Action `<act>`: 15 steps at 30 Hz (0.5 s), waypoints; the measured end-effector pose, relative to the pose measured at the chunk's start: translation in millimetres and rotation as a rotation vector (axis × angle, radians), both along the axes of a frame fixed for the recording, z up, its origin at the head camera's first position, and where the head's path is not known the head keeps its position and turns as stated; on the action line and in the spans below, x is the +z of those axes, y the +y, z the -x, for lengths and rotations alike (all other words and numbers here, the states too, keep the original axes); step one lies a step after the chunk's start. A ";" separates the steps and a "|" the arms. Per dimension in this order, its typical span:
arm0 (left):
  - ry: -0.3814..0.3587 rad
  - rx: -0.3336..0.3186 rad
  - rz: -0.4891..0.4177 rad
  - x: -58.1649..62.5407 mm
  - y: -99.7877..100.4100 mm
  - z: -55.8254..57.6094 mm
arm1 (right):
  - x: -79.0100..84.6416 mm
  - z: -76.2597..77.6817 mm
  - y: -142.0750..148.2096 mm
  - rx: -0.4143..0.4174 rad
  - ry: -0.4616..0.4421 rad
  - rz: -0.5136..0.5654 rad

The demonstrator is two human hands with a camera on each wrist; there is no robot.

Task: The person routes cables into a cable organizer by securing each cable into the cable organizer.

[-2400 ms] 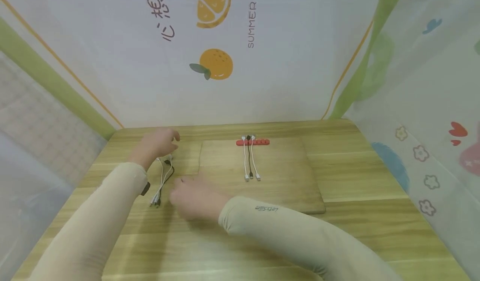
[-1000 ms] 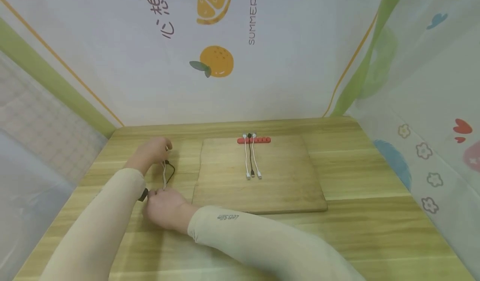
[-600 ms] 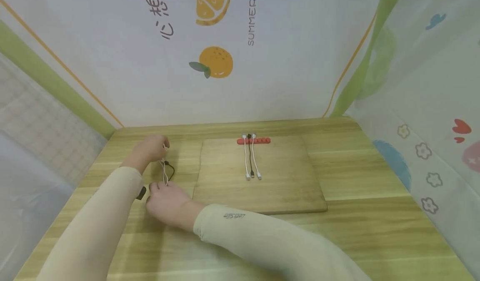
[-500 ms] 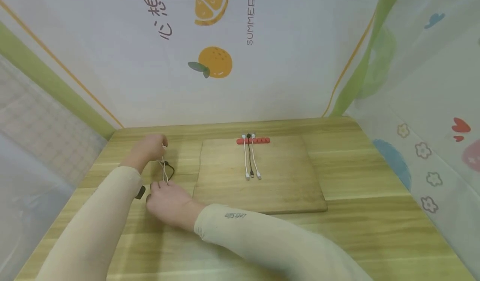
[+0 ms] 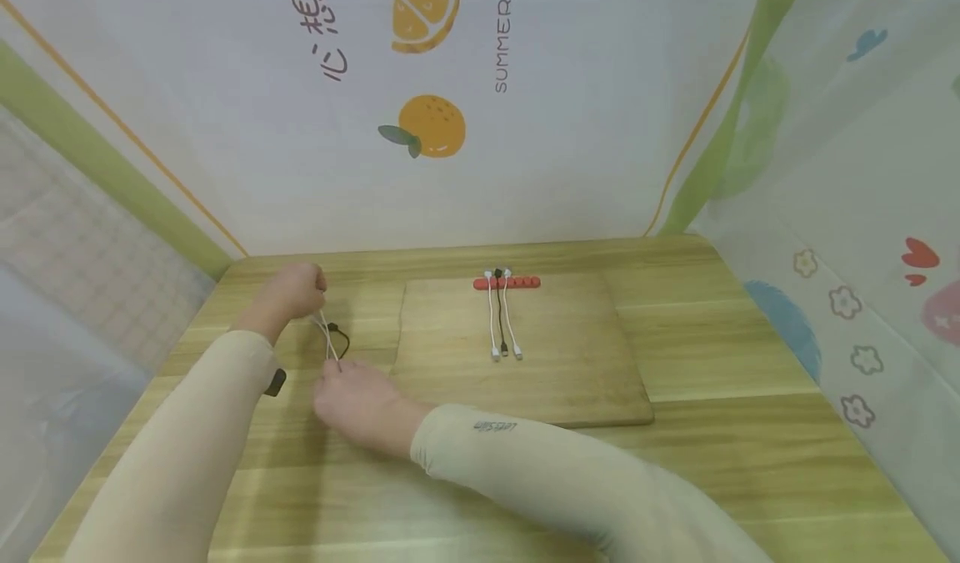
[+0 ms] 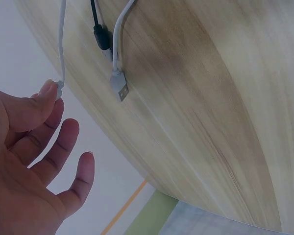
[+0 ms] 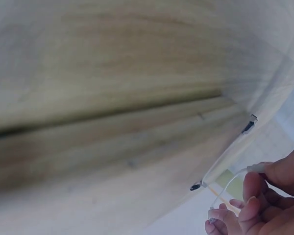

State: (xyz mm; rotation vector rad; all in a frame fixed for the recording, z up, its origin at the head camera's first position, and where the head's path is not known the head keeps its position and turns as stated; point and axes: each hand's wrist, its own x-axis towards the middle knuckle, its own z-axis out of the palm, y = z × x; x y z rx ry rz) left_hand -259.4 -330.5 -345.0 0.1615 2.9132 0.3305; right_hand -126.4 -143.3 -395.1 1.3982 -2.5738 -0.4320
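In the head view, my left hand (image 5: 296, 291) pinches one end of a white USB cable (image 5: 324, 317) above the left of the table. Its small plug (image 6: 59, 91) is between thumb and index finger in the left wrist view, the other fingers spread. My right hand (image 5: 358, 398), nearer the front, pinches the cable's other plug (image 7: 256, 168), as the right wrist view shows. Below the stretched cable lie a black cable (image 5: 347, 342) and another white cable, whose USB plug (image 6: 120, 87) shows beside a black connector (image 6: 102, 38).
A wooden board (image 5: 570, 379) lies right of my hands. At its back edge sits a red cable holder (image 5: 528, 282) with two white cables (image 5: 492, 321) and a black cable (image 5: 501, 321) in its slots. A printed curtain (image 5: 585, 129) hangs behind the table.
My right hand has reached left to the cables, then moved slightly right and back with a white cable's end. My left hand has taken the other end and shifted slightly left.
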 end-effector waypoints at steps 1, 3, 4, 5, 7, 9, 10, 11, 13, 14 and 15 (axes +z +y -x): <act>0.001 0.004 -0.004 -0.3 -0.4 0.6 | 0.9 0.5 0.8 0.002 -0.007 -0.009; -0.002 0.010 -0.010 -1.3 -1.5 1.5 | 2.5 1.7 3.0 0.015 -0.005 -0.029; -0.009 0.014 -0.018 -1.7 -1.8 2.0 | 2.9 2.3 4.1 0.023 -0.001 -0.038; -0.015 0.018 -0.022 -2.0 -2.0 2.0 | 3.0 3.1 5.5 0.035 0.011 -0.046; -0.020 0.024 -0.032 -2.0 -2.1 1.7 | 3.0 5.0 8.7 0.060 0.038 -0.057; -0.022 0.030 -0.038 -1.0 -1.2 0.6 | 2.8 7.9 11.8 0.076 0.057 -0.055; -0.025 0.035 -0.041 -0.4 -0.7 0.3 | 2.5 9.2 13.4 0.084 0.067 -0.051; -0.028 0.037 -0.042 0.3 -0.1 0.0 | 2.2 10.5 15.1 0.092 0.077 -0.047; -0.030 0.041 -0.048 1.8 1.8 -0.3 | 2.5 13.0 18.2 0.099 0.089 -0.036; -0.030 0.043 -0.052 2.6 2.8 -0.3 | 2.8 14.1 19.5 0.102 0.098 -0.034; -0.028 0.046 -0.055 3.2 3.7 -0.2 | 2.8 14.9 20.9 0.103 0.104 -0.032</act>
